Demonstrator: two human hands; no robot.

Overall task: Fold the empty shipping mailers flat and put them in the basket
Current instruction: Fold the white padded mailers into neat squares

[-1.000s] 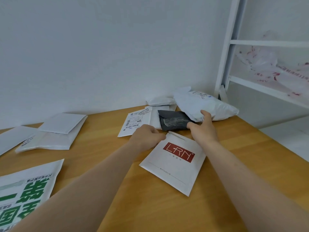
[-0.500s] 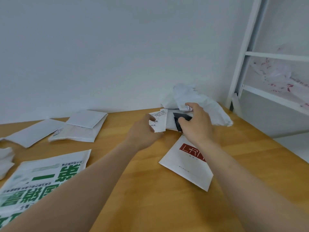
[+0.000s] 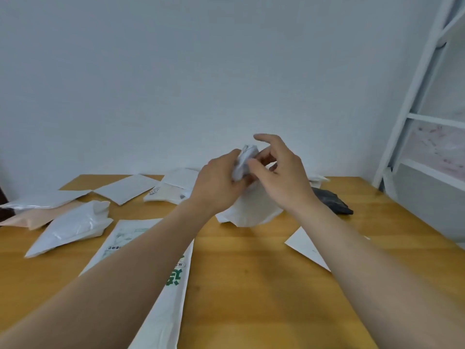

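In both hands [image 3: 218, 183] [image 3: 285, 178], a white mailer [image 3: 251, 210]

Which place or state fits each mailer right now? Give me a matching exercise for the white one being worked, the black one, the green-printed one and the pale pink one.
Things:
1. white mailer
2. black mailer
3. green-printed mailer
4. pale pink mailer

Places or states:
A. lies flat, partly hidden by the left forearm
B. lies at the far left of the table
C. top end bunched between the left hand and the right hand
D. lies beyond the right wrist

Pairs: 1-C, 2-D, 3-A, 4-B
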